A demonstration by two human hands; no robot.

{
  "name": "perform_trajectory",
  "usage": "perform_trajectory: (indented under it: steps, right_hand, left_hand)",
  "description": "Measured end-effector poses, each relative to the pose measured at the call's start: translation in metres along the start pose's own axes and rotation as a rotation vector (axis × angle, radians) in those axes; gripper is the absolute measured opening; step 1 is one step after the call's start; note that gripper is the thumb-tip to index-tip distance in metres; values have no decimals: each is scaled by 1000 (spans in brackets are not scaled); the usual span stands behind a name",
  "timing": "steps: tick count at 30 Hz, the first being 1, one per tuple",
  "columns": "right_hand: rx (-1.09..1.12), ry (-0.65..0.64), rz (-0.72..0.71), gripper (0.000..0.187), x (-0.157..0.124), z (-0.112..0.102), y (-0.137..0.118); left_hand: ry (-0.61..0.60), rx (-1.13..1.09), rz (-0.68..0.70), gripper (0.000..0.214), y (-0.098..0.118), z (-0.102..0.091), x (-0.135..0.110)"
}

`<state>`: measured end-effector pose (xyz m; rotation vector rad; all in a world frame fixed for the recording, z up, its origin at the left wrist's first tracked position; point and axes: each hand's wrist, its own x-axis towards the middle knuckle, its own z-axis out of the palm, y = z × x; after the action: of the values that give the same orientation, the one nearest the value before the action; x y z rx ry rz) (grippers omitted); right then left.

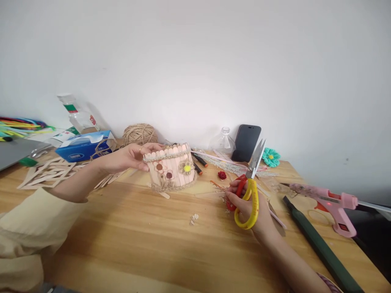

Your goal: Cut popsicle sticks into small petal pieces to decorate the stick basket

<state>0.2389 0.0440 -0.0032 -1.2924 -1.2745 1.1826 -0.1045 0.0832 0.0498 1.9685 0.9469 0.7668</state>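
My left hand (140,156) grips the upper left side of a small popsicle-stick box (175,169), tilted a little on the table. Twine runs along the box's top and bottom, with two brown dots and a yellow-centred twine flower on its front. Some of my left fingers are hidden behind it. My right hand (244,201) is closed around scissors (252,179) with red and yellow handles, blades pointing up. A thin pale strip reaches left from my right fingertips; whether they pinch it I cannot tell. Small pale wooden bits (194,219) lie between the hands.
A pink glue gun (332,203) with a red light rests at the right, near a dark green tool (320,240). Behind are a phone (246,142), a twine ball (139,133), a blue tissue pack (87,146) and a bottle (77,116). A red rose (222,175) lies mid-table.
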Motion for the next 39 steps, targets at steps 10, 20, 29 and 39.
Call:
perform_trajectory:
  steps: [10, 20, 29, 39]
  right_hand:
    - [15, -34, -12, 27, 0, -2, 5]
    - [31, -14, 12, 27, -1, 0, -2]
    - [69, -24, 27, 27, 0, -1, 2]
    - [39, 14, 25, 32, 7, -2, 10]
  left_hand:
    - [-25, 260, 130, 12, 1, -2, 10]
    - [91, 992, 188, 38, 28, 46, 16]
    - [-98, 366, -13, 24, 46, 5, 9]
    - [24, 649, 45, 13, 11, -9, 9]
